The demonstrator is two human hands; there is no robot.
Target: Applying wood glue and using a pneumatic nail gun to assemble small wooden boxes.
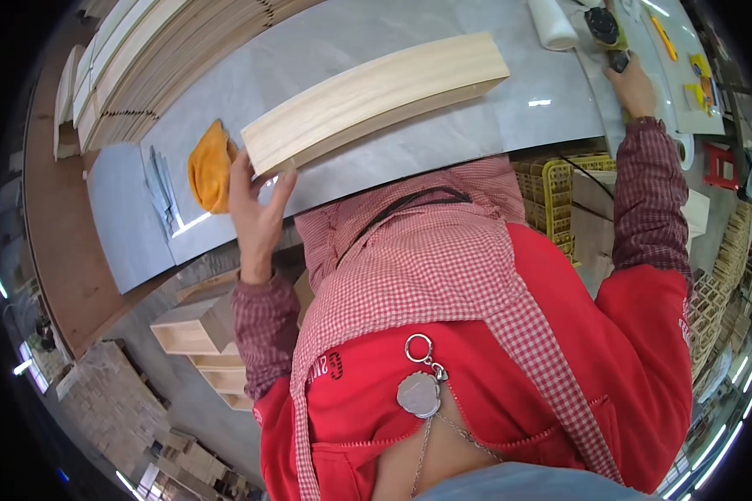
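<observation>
A long, pale wooden box (376, 96) lies at a slant on the grey, glossy tabletop (551, 113). My left hand (259, 204) is at its left end, thumb and fingers spread around the near corner; the fingertips seem to touch the wood. An orange cloth (210, 169) lies crumpled just left of that hand. Out to the right, my right hand (633, 88) is closed on the black end of a green-and-black tool (603, 29). The tool's exact kind is unclear, and part of it is cut off by the picture's upper rim.
Wooden boards (171, 63) are stacked at the far left. Near the tool are a white roll (553, 25), a yellow knife (663, 37) and yellow-handled items (700, 83). Below the table are a yellow crate (556, 200) and wooden boxes (196, 330). A red stool (720, 165) stands right.
</observation>
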